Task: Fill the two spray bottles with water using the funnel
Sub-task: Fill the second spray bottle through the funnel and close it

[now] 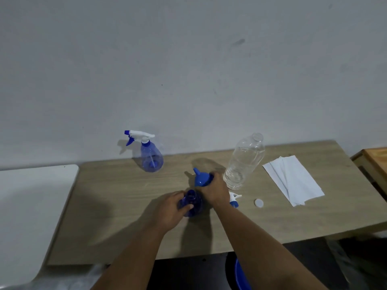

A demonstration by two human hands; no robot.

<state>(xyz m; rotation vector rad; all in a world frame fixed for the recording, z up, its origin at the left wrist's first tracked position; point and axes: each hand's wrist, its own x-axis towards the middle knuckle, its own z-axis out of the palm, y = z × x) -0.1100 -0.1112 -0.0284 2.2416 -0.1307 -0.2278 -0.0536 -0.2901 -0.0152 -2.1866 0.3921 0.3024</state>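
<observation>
Both hands work at the table's (125,206) middle. Left hand (170,210) curls round the open bottle (193,206), likely steadying it upright. Right hand (215,190) grips the funnel (201,178) just beyond, at the bottle's 1 o'clock, spout pointing to 11 o'clock, seemingly about to seat it in the neck. Its removed sprayer (234,198) lies at 3 o'clock. A second bottle (151,158), sprayer on, stands at 11 o'clock. The water bottle (244,162), clear ribbed plastic, uncapped, stands at 2 o'clock; its cap (259,203) lies beyond the sprayer. Both spray bottles are translucent blue and bulbous.
</observation>
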